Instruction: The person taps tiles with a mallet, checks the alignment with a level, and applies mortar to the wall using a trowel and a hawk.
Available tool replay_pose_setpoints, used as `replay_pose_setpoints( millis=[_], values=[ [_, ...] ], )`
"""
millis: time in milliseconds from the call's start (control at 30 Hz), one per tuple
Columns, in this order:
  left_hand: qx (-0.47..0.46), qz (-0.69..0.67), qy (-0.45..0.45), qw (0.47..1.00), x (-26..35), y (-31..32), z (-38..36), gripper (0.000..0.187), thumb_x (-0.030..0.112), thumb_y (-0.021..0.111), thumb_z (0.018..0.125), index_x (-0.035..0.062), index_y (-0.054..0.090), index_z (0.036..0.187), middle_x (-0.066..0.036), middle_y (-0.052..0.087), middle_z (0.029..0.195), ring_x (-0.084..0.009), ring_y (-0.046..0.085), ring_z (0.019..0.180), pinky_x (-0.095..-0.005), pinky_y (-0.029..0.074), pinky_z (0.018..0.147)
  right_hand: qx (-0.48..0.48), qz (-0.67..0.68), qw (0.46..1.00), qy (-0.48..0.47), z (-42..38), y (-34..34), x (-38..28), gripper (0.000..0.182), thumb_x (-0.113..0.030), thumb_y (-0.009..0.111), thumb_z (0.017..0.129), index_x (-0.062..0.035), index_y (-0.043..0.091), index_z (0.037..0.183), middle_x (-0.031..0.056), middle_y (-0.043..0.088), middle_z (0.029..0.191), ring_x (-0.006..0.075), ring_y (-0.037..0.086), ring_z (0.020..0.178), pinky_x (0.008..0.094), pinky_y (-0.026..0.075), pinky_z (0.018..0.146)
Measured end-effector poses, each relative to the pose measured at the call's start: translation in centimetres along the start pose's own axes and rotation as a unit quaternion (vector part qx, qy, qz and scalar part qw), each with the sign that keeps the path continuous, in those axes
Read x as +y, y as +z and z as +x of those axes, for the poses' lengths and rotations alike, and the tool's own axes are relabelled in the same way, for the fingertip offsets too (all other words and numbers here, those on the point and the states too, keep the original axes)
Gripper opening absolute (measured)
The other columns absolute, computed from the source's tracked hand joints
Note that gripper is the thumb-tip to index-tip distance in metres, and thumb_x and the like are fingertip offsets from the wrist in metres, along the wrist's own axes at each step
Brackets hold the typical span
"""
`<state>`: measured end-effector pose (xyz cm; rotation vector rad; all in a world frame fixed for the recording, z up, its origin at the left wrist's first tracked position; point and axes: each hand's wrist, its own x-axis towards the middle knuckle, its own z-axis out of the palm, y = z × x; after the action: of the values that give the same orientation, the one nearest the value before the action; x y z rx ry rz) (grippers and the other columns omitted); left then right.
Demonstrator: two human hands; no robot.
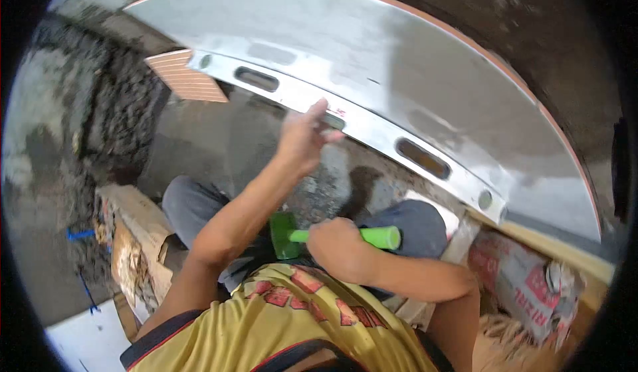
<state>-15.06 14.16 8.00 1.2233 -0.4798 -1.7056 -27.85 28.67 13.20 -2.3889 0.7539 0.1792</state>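
Note:
A long silver spirit level [372, 125] lies along the near edge of a large pale tile [319, 33] with an orange rim. My left hand [306, 136] is at the middle of the level, by its centre vial, with thumb and fingers apart; whether it touches the level is hard to tell. Over my lap, my right hand [335, 249] is wrapped round the handle of a green mallet [284, 236], whose head points to the left.
An orange ribbed tile piece [188, 75] sits under the level's left end. Rough wet mortar [113, 93] spreads at the left. Torn cardboard [136, 239] lies beside my left knee, and a printed cement bag [522, 279] is at the lower right beside a wooden strip [558, 242].

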Motion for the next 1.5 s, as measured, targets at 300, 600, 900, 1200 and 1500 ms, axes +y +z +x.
replay_pose_setpoints(
  millis=[300, 600, 900, 1200, 1500],
  values=[
    [-0.006, -0.036, 0.001, 0.999, 0.6, 0.0, -0.2, 0.028, 0.02, 0.071, 0.097, 0.0043, 0.06, 0.118, -0.009, 0.07, 0.105, -0.0192, 0.073, 0.092, -0.0335, 0.067, 0.064, 0.098, -0.063, 0.993, -0.035, -0.9, 0.0, 0.4, 0.008, -0.013, 0.064, 0.084, -0.007, 0.068, 0.082, 0.0093, 0.067, 0.07, 0.0229, 0.07, 0.064, 0.0367, 0.053, 0.058],
    [0.01, -0.05, 0.0, 0.999, 0.8, 0.7, 0.0, 0.026, 0.02, 0.072, 0.097, 0.0019, 0.062, 0.112, -0.008, 0.07, 0.098, -0.0175, 0.073, 0.08, -0.0305, 0.065, 0.058, 0.235, -0.078, 0.963, -0.109, -1.2, 1.1, 1.5, 0.009, -0.014, 0.063, 0.085, -0.0062, 0.067, 0.083, 0.0083, 0.064, 0.067, 0.0251, 0.069, 0.063, 0.0378, 0.051, 0.056],
    [0.068, -0.1, 0.349, 0.929, 12.8, -9.0, -4.2, 0.04, 0.001, 0.051, 0.09, -0.0048, 0.047, 0.129, -0.022, 0.067, 0.116, -0.0324, 0.069, 0.107, -0.0473, 0.058, 0.1, -0.032, -0.039, 0.998, 0.024, 0.3, -1.6, -0.3, 0.009, -0.008, 0.06, 0.087, -0.0015, 0.065, 0.091, 0.0163, 0.071, 0.078, 0.0322, 0.073, 0.074, 0.0443, 0.059, 0.067],
    [0.255, 0.122, 0.561, 0.778, 32.2, -23.4, -17.1, 0.026, 0.028, 0.067, 0.1, 0.0053, 0.061, 0.113, -0.007, 0.069, 0.086, -0.0175, 0.067, 0.071, -0.0335, 0.056, 0.063, -0.101, -0.075, 0.991, 0.049, 2.2, -2.6, -1.6, 0.015, -0.01, 0.064, 0.086, -0.0001, 0.063, 0.097, 0.0201, 0.071, 0.085, 0.0402, 0.071, 0.08, 0.0502, 0.057, 0.072],
    [0.417, 0.241, 0.557, 0.676, 37.6, -36.5, -7.3, 0.043, 0.024, 0.071, 0.096, 0.0033, 0.056, 0.131, -0.011, 0.066, 0.109, -0.0244, 0.066, 0.097, -0.0425, 0.055, 0.078, -0.121, -0.158, 0.98, 0.01, 5.5, -2.0, -2.9, 0.009, -0.009, 0.06, 0.088, -0.0031, 0.064, 0.093, 0.0195, 0.073, 0.083, 0.0354, 0.074, 0.078, 0.0471, 0.059, 0.07]
  ],
)
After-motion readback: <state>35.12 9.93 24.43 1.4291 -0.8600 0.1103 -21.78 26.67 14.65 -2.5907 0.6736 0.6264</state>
